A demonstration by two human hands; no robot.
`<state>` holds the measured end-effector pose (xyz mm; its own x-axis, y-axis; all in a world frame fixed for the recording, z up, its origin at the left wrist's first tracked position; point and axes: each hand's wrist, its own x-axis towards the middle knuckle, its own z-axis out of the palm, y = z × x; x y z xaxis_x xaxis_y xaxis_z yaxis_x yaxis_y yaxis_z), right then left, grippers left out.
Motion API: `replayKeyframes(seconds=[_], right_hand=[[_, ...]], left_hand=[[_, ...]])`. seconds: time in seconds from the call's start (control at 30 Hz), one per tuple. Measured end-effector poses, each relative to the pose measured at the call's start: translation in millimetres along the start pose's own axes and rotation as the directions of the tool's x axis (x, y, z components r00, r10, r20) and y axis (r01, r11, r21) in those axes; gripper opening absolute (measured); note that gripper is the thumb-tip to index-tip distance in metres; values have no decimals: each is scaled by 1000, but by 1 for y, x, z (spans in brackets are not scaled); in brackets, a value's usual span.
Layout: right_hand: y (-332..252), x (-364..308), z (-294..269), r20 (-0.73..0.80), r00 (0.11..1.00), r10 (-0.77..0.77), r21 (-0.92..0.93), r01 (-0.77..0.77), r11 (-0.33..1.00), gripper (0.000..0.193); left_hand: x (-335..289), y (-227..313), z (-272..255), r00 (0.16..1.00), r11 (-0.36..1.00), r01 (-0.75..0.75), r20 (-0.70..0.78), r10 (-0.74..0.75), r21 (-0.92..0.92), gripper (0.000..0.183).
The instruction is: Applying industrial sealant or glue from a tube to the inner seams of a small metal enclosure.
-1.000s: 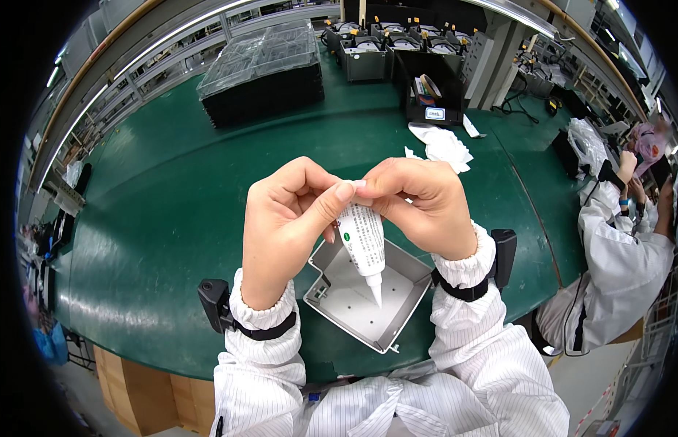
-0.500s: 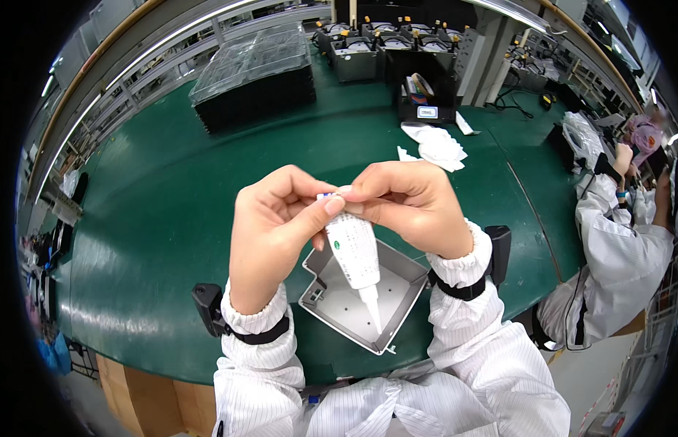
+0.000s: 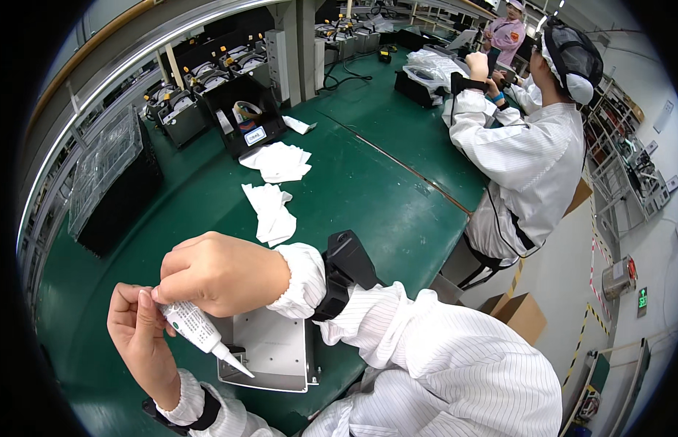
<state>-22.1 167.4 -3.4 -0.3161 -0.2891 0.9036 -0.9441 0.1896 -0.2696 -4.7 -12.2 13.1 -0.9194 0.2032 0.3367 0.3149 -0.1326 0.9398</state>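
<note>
A white tube with a long pointed nozzle (image 3: pixel 195 328) slants down to the right, its flat end pinched between both hands. My left hand (image 3: pixel 140 331) grips that end with thumb and fingers. Curled around the same end, my right hand (image 3: pixel 221 275) comes across from the right and hides part of the tube. Beneath them a grey metal tray-like housing (image 3: pixel 280 342) with raised walls and small holes lies on the green table (image 3: pixel 368 197). The nozzle tip hangs over the housing's near wall; whether it touches cannot be told.
Crumpled white cloths (image 3: pixel 272 215) lie beyond my hands. A black bin (image 3: pixel 240 120) holds tape and small items. Clear plastic trays (image 3: pixel 109 156) are stacked at the left. A co-worker in a white coat (image 3: pixel 528 160) works at the right, near a black box with plastic bags (image 3: pixel 430 76).
My view has swung to the right, so the hands, tube and housing now appear lower left. Both hands still hold the tube's end. More of the co-worker and the aisle shows.
</note>
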Motion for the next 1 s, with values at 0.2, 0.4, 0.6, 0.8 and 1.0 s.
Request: replayKeyframes(seconds=[0.2, 0.4, 0.6, 0.8, 1.0], right_hand=[[-1, 1, 0, -25, 999, 28, 61, -26, 998, 9], [-8, 4, -14, 39, 995, 97, 207, -103, 973, 10], [-5, 2, -19, 129, 988, 91, 194, -115, 974, 4], [-9, 5, -19, 65, 987, 150, 297, -162, 941, 14], [-4, 2, -20, 94, 987, 132, 345, -157, 925, 10]], left_hand=[[1, -1, -3, 999, 999, 49, 23, -50, 8, 18], [0, -1, -3, 995, 996, 82, 56, -83, 24, 18], [-2, -2, 2, 995, 998, 68, 71, -68, 4, 14], [-3, -6, 7, 1000, 1000, -8, 10, 9, -28, 18], [-4, -4, 12, 999, 999, -46, -24, 46, -8, 17]])
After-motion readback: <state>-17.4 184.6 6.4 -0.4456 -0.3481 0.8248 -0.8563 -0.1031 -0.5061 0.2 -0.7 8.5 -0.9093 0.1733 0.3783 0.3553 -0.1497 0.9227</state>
